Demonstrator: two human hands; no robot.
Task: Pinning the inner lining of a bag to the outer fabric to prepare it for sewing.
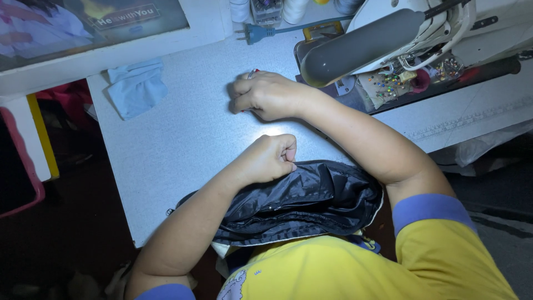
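Note:
A black shiny fabric piece (300, 203) with a zip lies bunched at the near edge of the grey speckled table (183, 139), partly over my lap. My left hand (269, 159) is closed in a fist and pinches the fabric's upper edge. My right hand (266, 94) rests farther back on the table with its fingers curled around a small red and silver object (253, 72). Only the tip of that object shows, so I cannot tell what it is.
A white sewing machine (383, 33) with a grey lamp head stands at the back right, and a pad of coloured pins (388, 83) sits under it. A light blue cloth (136, 86) lies at the back left. A blue plug (258, 33) and thread spools (294, 8) sit behind.

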